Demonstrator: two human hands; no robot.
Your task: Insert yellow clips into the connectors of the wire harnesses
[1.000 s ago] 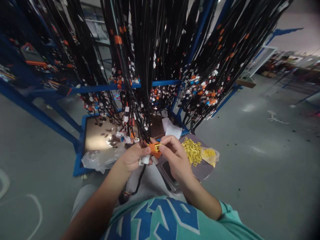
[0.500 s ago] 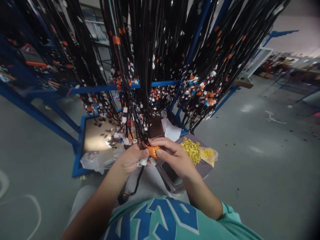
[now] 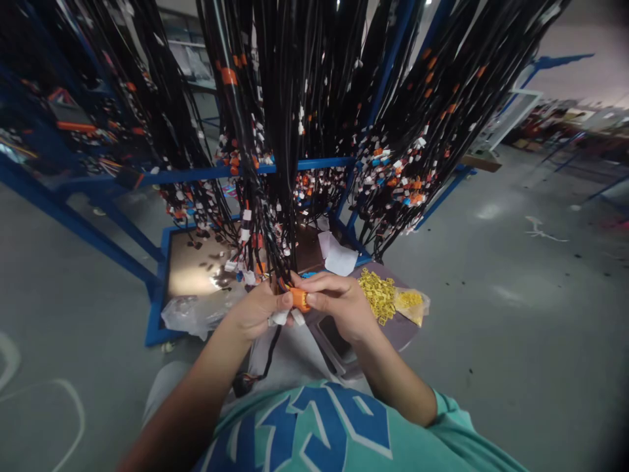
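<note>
An orange connector (image 3: pixel 299 299) with a yellow part at its end is held between my two hands, in front of the hanging black cables. My left hand (image 3: pixel 259 308) is closed on its left side, thumb on the orange body. My right hand (image 3: pixel 341 301) pinches its right end between thumb and fingers. White connectors (image 3: pixel 281 318) hang just under my fingers. A black cable (image 3: pixel 271 354) runs down from there to a dark connector (image 3: pixel 242 385) near my lap.
Bundles of black cables (image 3: pixel 280 85) hang from a blue rack (image 3: pixel 211 173). Yellow clips (image 3: pixel 377 294) and a plastic bag of small yellow parts (image 3: pixel 410 301) lie on a stool at the right. Crumpled plastic (image 3: pixel 196 314) lies at the left.
The orange connector has turned slightly, so less of its yellow end face shows. My right fingers have shifted a little around it. A blue piece now shows just behind my right hand.
</note>
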